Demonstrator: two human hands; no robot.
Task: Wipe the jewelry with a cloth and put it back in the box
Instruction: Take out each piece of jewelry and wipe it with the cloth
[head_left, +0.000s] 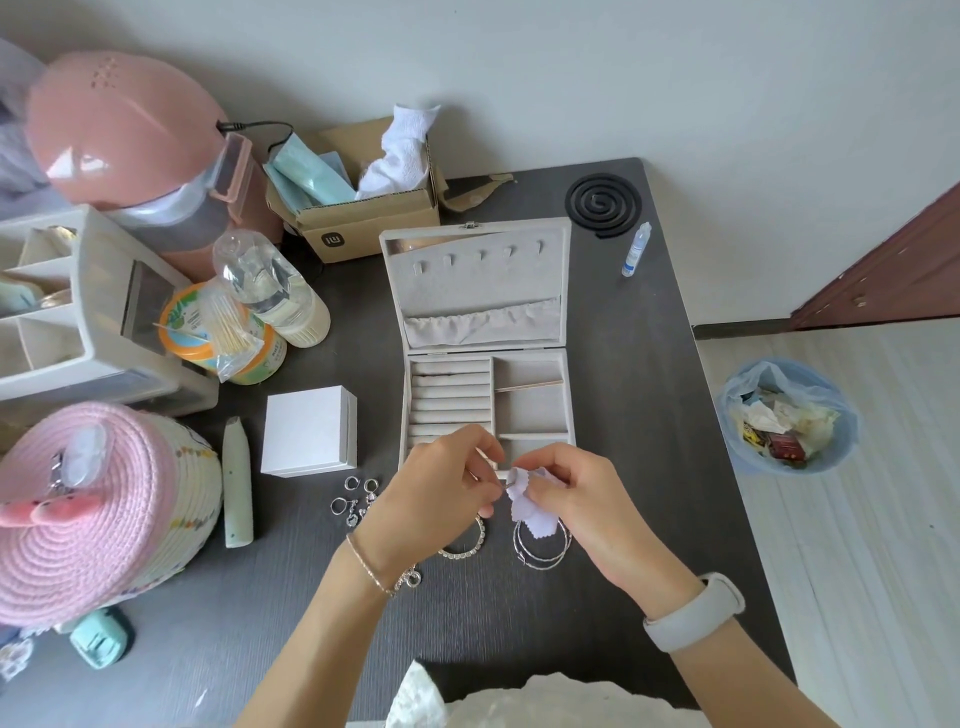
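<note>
Both hands are pinching stuff right at centre frame: the right hand (576, 493) has its fingers curled round a small pale lilac polishing cloth (524, 501), and the left hand (436, 486) is pinching something tiny against that cloth. Probably a ring or earring, but it's too hidden by fingertips to say for sure.

Just above the hands sits the open grey velvet jewelry box (483, 332), lid propped back, ring rolls on its left side and compartments on its right. On the dark wood-grain table (291, 623) below the hands: a sparkly silver bangle (470, 545), thin silver hoop bangles (543, 551) partly under the cloth, and a cluster of small silver hoop earrings (356, 499) to the left. A white square gift box (310, 431) sits left of the jewelry box.
</note>
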